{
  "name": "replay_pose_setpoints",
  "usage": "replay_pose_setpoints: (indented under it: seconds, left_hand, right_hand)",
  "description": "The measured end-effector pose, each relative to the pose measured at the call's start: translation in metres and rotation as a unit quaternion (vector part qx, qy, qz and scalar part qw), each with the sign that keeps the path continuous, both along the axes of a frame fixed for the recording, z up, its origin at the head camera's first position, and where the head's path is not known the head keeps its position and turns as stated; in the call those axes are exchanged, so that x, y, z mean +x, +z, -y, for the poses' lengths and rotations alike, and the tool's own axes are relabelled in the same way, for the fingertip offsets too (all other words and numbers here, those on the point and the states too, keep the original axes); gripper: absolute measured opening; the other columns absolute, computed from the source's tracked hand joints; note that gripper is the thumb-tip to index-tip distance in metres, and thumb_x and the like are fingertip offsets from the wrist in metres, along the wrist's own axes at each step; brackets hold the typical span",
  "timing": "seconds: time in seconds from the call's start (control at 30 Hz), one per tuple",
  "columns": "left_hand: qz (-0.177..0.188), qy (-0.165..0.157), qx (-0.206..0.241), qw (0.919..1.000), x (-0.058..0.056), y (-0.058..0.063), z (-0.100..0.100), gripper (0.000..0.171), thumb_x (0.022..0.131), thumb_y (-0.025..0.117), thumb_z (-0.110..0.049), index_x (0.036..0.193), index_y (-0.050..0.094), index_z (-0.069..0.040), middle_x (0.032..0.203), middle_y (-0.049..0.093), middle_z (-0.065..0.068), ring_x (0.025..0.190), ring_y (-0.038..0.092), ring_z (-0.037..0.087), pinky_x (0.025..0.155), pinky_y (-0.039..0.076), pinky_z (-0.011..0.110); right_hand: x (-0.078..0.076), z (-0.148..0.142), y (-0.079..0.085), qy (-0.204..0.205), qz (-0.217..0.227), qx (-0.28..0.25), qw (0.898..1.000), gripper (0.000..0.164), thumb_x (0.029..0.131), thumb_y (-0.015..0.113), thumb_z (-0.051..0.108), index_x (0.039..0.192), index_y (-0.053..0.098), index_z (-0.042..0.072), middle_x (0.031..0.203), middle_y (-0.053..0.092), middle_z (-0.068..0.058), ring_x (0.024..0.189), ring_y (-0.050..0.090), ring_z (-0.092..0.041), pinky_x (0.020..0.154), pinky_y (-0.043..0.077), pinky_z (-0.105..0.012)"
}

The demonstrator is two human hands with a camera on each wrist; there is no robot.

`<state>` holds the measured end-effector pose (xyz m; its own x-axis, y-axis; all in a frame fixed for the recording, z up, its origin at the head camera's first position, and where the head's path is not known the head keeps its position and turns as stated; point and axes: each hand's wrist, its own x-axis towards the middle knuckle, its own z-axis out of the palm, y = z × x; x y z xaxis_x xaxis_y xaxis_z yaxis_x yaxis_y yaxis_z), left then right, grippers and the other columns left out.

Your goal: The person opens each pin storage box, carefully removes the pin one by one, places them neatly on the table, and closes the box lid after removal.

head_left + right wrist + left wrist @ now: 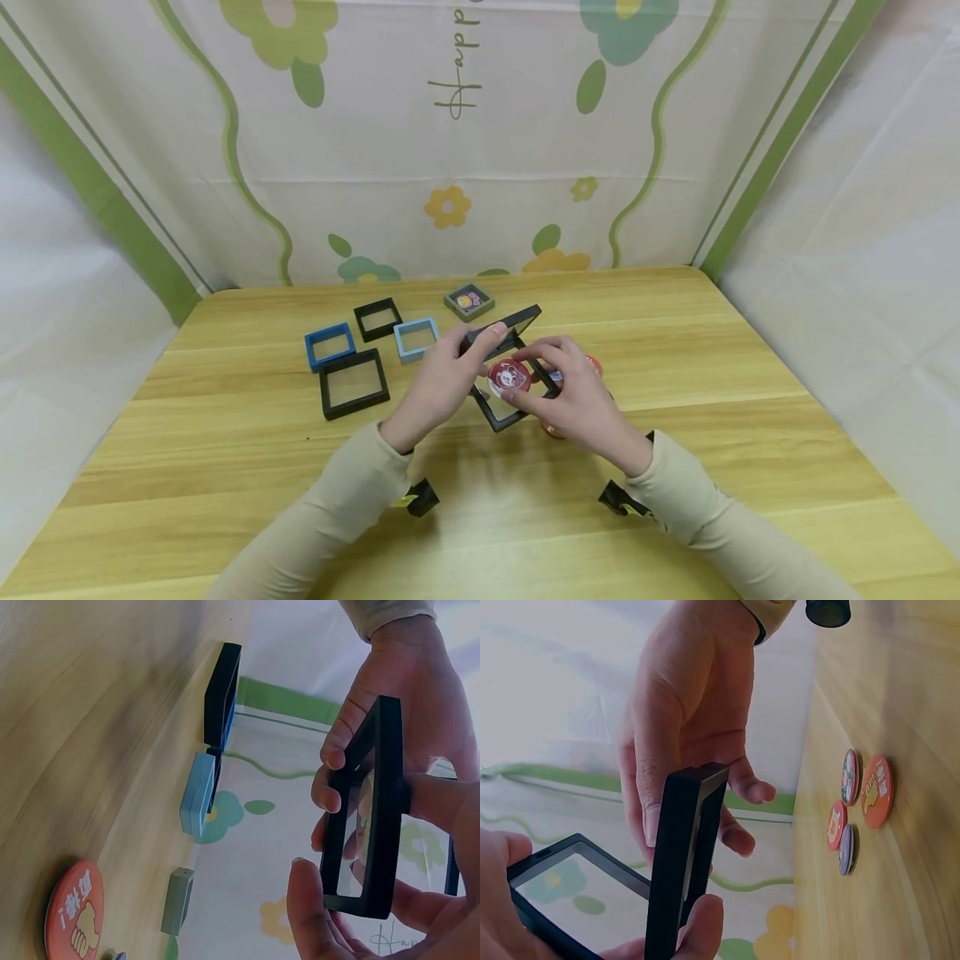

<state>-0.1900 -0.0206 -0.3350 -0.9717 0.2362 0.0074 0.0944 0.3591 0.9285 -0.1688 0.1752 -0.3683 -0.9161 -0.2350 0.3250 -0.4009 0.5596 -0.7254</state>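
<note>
My left hand (438,379) grips a hinged black display frame (497,422) with clear film panes, its two halves spread apart like a book. Over the lower half, my right hand (577,400) pinches a round red badge (509,375) with a white cartoon figure between thumb and index finger. The badge lies at the film; whether it touches cannot be told. Seen from the right wrist, the badge (365,817) is nearly edge-on and partly hidden by the frame half (386,825). In the left wrist view, the frame (676,855) hides it.
Several round badges (877,791) lie on the wooden table beneath my right hand. To the left are a blue frame (309,354), a light blue frame (411,357) and two black frames (352,407). A grey-green frame (468,315) holding a cartoon picture lies farther back, before the patterned curtain.
</note>
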Motion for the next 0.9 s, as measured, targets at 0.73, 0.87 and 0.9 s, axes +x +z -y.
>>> replay_pose_setpoints:
  seconds: [0.73,0.87,0.9]
  left_hand:
    - [-0.014,-0.015,-0.010,0.9997,-0.0001,-0.0048,-0.0008,0.066,0.088,0.051,-0.072,0.123,0.061,-0.017,0.105,0.062,0.004,0.096,0.063,0.028,0.068,0.050,0.039]
    - [-0.012,-0.011,-0.010,0.9998,-0.0023,-0.0050,0.0004,0.069,0.088,0.051,-0.073,0.125,0.060,-0.014,0.104,0.063,0.005,0.092,0.063,0.023,0.067,0.050,0.038]
    - [-0.009,-0.009,-0.011,0.9999,-0.0025,-0.0047,0.0009,0.071,0.088,0.051,-0.073,0.126,0.060,-0.014,0.104,0.063,0.005,0.092,0.063,0.022,0.068,0.050,0.038]
  right_hand:
    - [-0.0027,0.0011,0.0028,-0.006,0.052,-0.038,0.998,0.015,0.091,0.074,0.021,0.086,0.065,0.010,0.124,0.054,-0.010,0.100,0.059,-0.026,0.080,0.053,-0.042]
    - [-0.0024,0.0010,0.0033,-0.008,0.061,-0.058,0.996,0.018,0.094,0.070,0.023,0.085,0.065,0.009,0.124,0.054,-0.010,0.103,0.059,-0.027,0.079,0.054,-0.041]
    - [-0.0024,0.0008,0.0036,-0.006,0.062,-0.065,0.996,0.019,0.095,0.069,0.024,0.085,0.065,0.008,0.125,0.055,-0.010,0.101,0.060,-0.027,0.079,0.054,-0.041]
